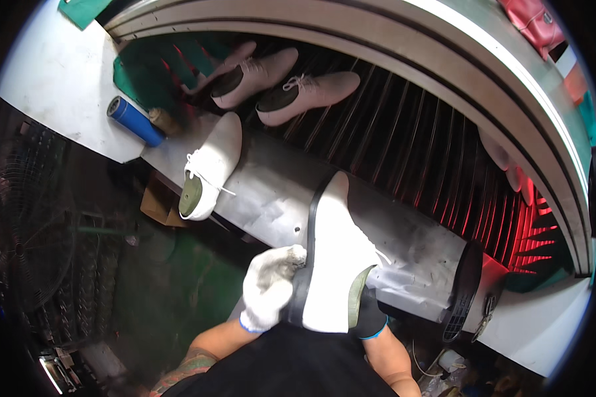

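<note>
A white lace-up shoe (338, 264) with a green lining is held on its side before me, toe pointing away. Its dark sole (299, 294) runs along the left side. My left hand (269, 284), in a white knit glove, has its fingers curled against the sole's edge. At the heel opening on the other side is my right hand (369, 316), in a black glove with a blue cuff; the shoe hides most of its fingers. Another white shoe (212, 169) lies on the metal work surface (265, 178) to the left.
Several pale shoes (308, 98) rest on dark rollers (391, 139) under a curved metal hood (404, 26), with red light at the right. A loose black sole (462, 291) stands near a metal tool (486, 319). A blue cylinder (134, 120) lies far left; a fan (30, 218) stands below.
</note>
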